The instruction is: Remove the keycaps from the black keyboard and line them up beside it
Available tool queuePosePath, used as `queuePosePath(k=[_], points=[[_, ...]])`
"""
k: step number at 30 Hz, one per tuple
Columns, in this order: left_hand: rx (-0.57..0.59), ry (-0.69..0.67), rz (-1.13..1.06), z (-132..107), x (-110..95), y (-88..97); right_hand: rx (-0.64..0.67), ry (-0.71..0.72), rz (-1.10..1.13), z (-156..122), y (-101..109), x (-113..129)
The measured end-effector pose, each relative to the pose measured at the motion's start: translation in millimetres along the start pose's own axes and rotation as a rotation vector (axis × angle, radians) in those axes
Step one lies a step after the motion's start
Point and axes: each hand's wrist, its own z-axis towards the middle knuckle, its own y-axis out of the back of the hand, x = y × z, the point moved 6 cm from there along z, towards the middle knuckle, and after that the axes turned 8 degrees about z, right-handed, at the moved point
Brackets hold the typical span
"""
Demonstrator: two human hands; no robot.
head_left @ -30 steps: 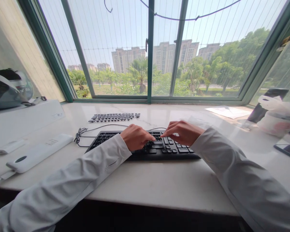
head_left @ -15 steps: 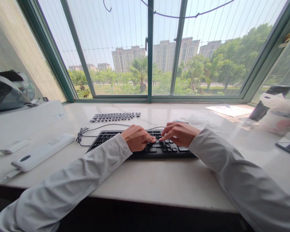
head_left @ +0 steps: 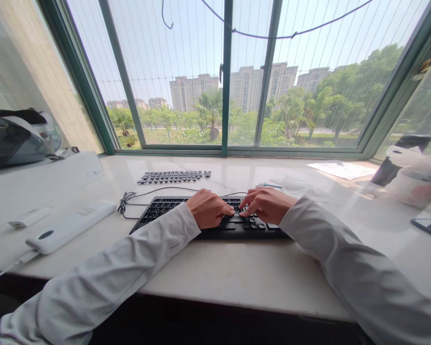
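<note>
A black keyboard (head_left: 233, 234) lies on the pale countertop, with some keycaps fitted at its right part and bare key sockets showing at its left. My left hand (head_left: 209, 209) is closed over its middle, fingers curled and the thumb stretched to the keys; what the fingers hold, if anything, is hidden. To its right, my right hand (head_left: 267, 205) has its thumb and forefinger apart, their tips down on the keys close to the left thumb. Behind the keyboard, many loose black keycaps (head_left: 174, 177) lie in rows.
A coiled black cable (head_left: 126, 201) lies left of the keyboard. Farther left are a white power bank (head_left: 72, 225), a long white box (head_left: 46, 179) and a dark bag (head_left: 19, 139). On the right are a phone (head_left: 429, 228), a plastic-wrapped tub (head_left: 416, 182) and paper (head_left: 343, 170).
The view has tilted up slightly, so everything sits a little lower. My right thumb and forefinger have spread somewhat; both hands stay at the same part of the keyboard.
</note>
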Motion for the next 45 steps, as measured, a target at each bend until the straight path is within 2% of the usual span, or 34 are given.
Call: queuePosePath(k=[6,14,21,29,36,41,45], points=[[-0.085,0.024,-0.001,-1.6,7.8,1.8,-0.101,0.026,-0.009,-3.7,5.6,-1.5],[-0.09,0.045,-0.015,-1.8,8.1,3.2,-0.082,0.004,0.011,-3.1,2.1,0.1],[-0.022,-0.028,-0.099,-0.3,1.1,1.1,0.012,0.013,-0.013,0.8,-2.9,3.8],[-0.055,0.024,-0.076,-0.3,2.6,3.7,-0.147,0.03,0.048,-1.7,9.3,8.1],[-0.146,0.113,-0.01,-2.6,14.3,6.2,0.032,0.062,0.005,4.4,0.0,23.5],[-0.167,0.111,-0.014,-2.7,15.5,7.2,-0.057,0.048,0.018,1.2,6.2,16.2],[-0.165,0.115,-0.018,-2.7,16.3,6.4,-0.045,0.051,0.037,-1.6,6.8,10.1]])
